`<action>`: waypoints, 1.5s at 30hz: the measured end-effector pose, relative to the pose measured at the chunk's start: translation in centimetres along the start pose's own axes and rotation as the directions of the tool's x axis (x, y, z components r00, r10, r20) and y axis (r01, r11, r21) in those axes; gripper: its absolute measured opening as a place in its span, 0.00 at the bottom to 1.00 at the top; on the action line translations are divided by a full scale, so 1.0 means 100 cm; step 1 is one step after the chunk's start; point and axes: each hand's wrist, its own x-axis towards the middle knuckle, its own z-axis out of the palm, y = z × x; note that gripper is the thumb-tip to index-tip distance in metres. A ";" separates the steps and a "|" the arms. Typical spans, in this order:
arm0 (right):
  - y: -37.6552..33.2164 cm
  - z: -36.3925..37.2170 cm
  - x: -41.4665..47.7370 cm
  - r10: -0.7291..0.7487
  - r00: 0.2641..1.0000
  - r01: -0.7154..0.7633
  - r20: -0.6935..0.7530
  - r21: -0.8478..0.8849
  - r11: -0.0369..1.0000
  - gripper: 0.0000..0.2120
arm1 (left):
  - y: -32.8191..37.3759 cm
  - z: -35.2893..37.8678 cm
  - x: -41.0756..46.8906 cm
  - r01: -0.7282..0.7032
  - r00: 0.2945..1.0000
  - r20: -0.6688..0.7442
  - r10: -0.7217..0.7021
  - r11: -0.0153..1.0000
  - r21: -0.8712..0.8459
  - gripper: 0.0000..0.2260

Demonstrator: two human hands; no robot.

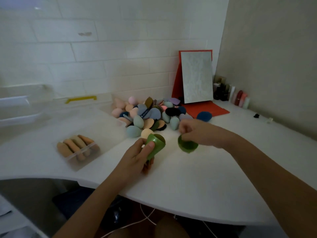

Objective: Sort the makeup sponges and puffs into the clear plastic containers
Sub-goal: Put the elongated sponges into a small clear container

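White brick-shaped tiles lined the wall behind a white desk (188, 177) that ran into a corner on the right. Near the middle of the desk, toward its front edge, 2 hands held 2 glossy green pieces of what looked like 1 egg-shaped case, apart from each other. The left hand (137, 158) gripped the green pointed half (155, 145), its fingers curled round the narrow end and its thumb pressed on the side. Something dark olive showed in the open mouth, though I could not tell whether it was a sponge. The right hand (197, 133) pinched the rim of the green round half (187, 147), a shallow cup held over the desk, with the fingers bunched together on it.

Behind both hands, toward the back edge, lay 1 loose pile (149, 114) of sponges and puffs. It held teardrop sponges in pale teal, peach, pink and navy, and flat round puffs in tan, grey-blue, olive, lilac and black. They overlapped too much to count. 1 navy sponge (204, 116) sat by itself at the pile's right side.

Toward the left edge stood 1 clear container (82, 150) with tan puffs packed on edge inside, at least 5 showing. 1 clear box with a yellow handle (80, 99) sat against the back edge. At the back right corner, 1 mirror (197, 76) leaned on a red stand (205, 109), with a row of small bottles (231, 95) beside it along the right edge.
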 end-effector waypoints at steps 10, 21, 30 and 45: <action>-0.016 0.043 0.048 0.138 0.953 -0.018 -0.270 0.405 0.914 0.08 | -0.005 -0.006 0.004 -0.002 0.999 0.041 0.003 0.999 -0.037 0.10; -0.021 0.050 0.045 0.093 0.960 0.070 -0.265 0.546 0.835 0.08 | -0.013 -0.008 0.010 0.007 1.000 0.010 -0.006 0.995 -0.100 0.19; -0.013 0.064 0.051 -0.144 0.986 0.156 -0.088 0.803 0.576 0.14 | -0.019 -0.009 0.014 0.040 0.997 -0.068 -0.047 0.993 -0.112 0.15; -0.017 0.085 0.040 -0.320 0.863 0.445 -0.392 0.289 0.847 0.10 | -0.015 -0.013 0.008 0.021 0.998 0.056 -0.015 0.993 -0.114 0.11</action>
